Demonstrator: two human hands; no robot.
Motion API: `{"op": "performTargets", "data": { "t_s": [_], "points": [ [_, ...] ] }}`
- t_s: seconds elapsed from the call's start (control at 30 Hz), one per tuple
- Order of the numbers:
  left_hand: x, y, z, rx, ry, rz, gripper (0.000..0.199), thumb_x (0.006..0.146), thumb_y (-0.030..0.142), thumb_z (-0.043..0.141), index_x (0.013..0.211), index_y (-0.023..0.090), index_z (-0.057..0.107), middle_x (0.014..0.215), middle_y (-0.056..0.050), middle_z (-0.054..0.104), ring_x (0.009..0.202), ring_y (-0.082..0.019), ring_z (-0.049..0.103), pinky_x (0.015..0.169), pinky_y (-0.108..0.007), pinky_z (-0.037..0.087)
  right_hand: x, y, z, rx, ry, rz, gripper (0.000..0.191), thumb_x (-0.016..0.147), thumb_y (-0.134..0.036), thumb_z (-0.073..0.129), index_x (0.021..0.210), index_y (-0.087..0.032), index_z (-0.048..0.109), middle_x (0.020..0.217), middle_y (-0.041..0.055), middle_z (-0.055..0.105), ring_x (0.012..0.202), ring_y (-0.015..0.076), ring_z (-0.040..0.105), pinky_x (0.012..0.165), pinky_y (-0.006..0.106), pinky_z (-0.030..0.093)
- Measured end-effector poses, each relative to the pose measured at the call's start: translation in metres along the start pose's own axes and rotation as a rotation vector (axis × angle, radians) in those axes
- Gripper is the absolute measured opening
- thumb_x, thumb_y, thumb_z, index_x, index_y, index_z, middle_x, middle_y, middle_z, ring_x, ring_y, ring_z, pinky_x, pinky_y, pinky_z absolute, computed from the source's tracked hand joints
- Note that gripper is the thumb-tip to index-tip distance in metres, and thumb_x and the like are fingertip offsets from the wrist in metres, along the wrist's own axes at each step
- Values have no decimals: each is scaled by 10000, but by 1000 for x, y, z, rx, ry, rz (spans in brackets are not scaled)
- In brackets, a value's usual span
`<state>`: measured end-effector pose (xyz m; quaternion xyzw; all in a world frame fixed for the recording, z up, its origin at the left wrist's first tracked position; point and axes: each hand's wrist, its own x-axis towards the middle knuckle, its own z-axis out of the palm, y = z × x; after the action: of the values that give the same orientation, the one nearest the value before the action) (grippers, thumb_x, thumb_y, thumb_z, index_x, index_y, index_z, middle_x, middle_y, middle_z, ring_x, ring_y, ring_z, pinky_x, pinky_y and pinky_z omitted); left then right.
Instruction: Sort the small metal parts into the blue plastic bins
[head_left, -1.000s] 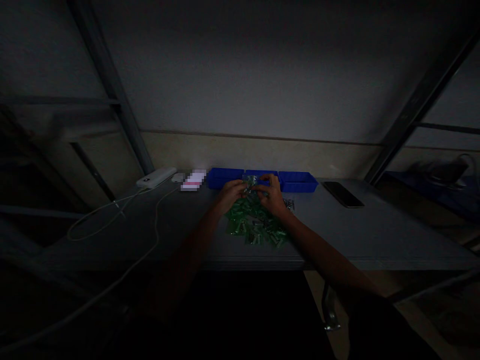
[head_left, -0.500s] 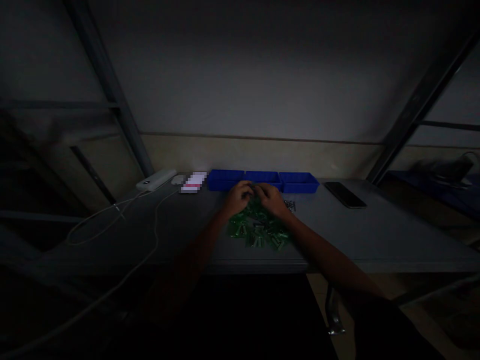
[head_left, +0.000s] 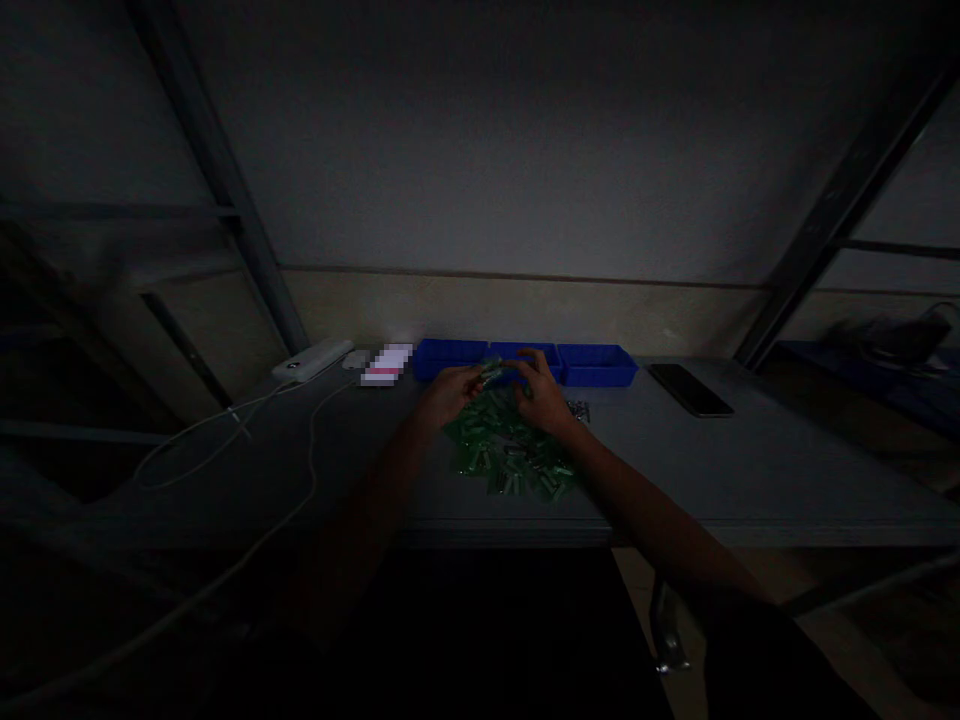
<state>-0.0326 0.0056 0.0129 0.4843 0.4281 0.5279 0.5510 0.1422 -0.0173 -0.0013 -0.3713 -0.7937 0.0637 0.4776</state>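
My left hand (head_left: 448, 394) pinches a small clear-green plastic bag (head_left: 491, 373) by its left side, held up above the table. My right hand (head_left: 544, 402) is on the other side of the bag, its fingers apart, one fingertip at the bag's edge. Under both hands lies a heap of small green plastic bags (head_left: 514, 480) with light, slim pieces in them. Small shiny metal parts (head_left: 579, 411) lie beside my right wrist, partly hidden by it. The dim light hides what the raised bag contains.
Three blue bins stand in a row behind my hands: a left bin (head_left: 450, 360), a middle bin (head_left: 553, 362) and a right bin (head_left: 598, 366). A dark phone (head_left: 690, 390) lies to the right. Leftward are a lit phone (head_left: 387, 365), a white power bank (head_left: 313, 361) and a trailing cable (head_left: 312, 450).
My hands have moved apart, the left one leftward. The small bag now shows between them, and my right hand's fingers have spread.
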Motion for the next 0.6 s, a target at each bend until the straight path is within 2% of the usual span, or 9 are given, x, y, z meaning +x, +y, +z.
{"op": "performTargets", "data": {
  "t_s": [0.1, 0.17, 0.27, 0.37, 0.43, 0.5, 0.6],
  "points": [
    [8, 12, -4, -122, 175, -80, 235, 830, 357, 581, 757, 143, 643, 636, -53, 648, 590, -120, 606, 517, -215, 481, 2, 5, -4, 14, 84, 91, 396, 750, -105, 483, 1134, -170, 556, 1182, 137, 429, 1058, 233, 516, 910, 394, 467],
    [8, 17, -4, -88, 180, -122, 318, 829, 445, 555, 774, 143, 638, 700, -83, 675, 648, -146, 634, 536, -229, 484, 4, 8, -6, 16, 112, 139, 373, 749, -131, 488, 1115, -169, 545, 1128, 126, 444, 987, 220, 539, 883, 384, 473],
    [3, 15, -2, 198, 189, -91, 383, 785, 509, 562, 802, 136, 647, 731, -91, 679, 565, -151, 611, 495, -248, 428, 4, 10, -9, -28, 169, 210, 358, 709, -107, 469, 1054, -165, 549, 1047, 108, 463, 868, 200, 540, 855, 376, 461],
    [-4, 7, -6, 559, 214, 79, 332, 789, 453, 535, 789, 153, 678, 720, -64, 674, 515, -147, 575, 506, -259, 391, 5, 9, -15, -90, 247, 243, 360, 650, -60, 418, 973, -163, 539, 940, 87, 486, 849, 208, 504, 833, 363, 434],
    [-8, 2, -12, 798, 220, 180, 273, 787, 388, 534, 739, 167, 686, 714, -61, 678, 615, -177, 606, 569, -261, 401, 5, 8, -20, -101, 287, 242, 343, 641, -48, 386, 933, -173, 517, 889, 71, 486, 835, 205, 487, 812, 346, 418],
    [-9, -2, -19, 987, 222, 215, 206, 746, 352, 591, 701, 174, 686, 727, -71, 685, 732, -209, 622, 629, -263, 406, 6, 7, -25, -106, 311, 242, 316, 644, -38, 364, 892, -180, 500, 873, 66, 476, 825, 201, 479, 800, 335, 406],
    [-9, -8, -28, 1047, 170, 222, 187, 622, 360, 720, 675, 182, 690, 767, -85, 690, 787, -236, 621, 668, -275, 409, 7, 7, -28, -116, 313, 262, 287, 645, -24, 347, 836, -183, 491, 892, 73, 459, 831, 203, 476, 797, 333, 398]
  ]
}}
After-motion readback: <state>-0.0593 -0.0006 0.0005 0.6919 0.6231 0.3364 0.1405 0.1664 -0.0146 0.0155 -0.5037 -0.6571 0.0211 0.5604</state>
